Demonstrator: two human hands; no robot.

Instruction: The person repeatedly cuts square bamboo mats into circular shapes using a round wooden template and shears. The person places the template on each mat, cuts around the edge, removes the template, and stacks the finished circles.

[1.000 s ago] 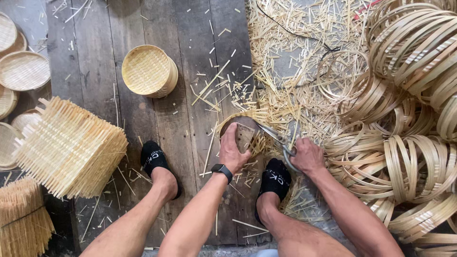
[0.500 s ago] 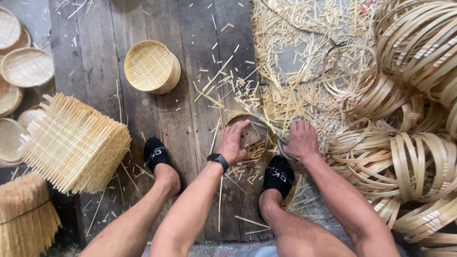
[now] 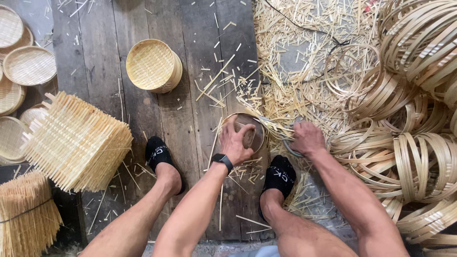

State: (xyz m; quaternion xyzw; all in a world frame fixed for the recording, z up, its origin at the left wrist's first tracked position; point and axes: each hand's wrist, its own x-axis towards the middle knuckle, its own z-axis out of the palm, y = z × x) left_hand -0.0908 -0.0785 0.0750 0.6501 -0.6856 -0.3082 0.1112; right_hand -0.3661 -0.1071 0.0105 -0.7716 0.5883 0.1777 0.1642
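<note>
While gripped: bamboo ring (image 3: 259,124), both hands.

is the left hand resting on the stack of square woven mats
No, the left hand presses on a round bamboo hoop between the feet, well apart from the square woven mats.

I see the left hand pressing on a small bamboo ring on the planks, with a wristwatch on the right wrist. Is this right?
Not quite. The head view shows the wristwatch on the left wrist, not the right one. The rest holds: the left hand presses on the small bamboo ring on the planks.
</note>
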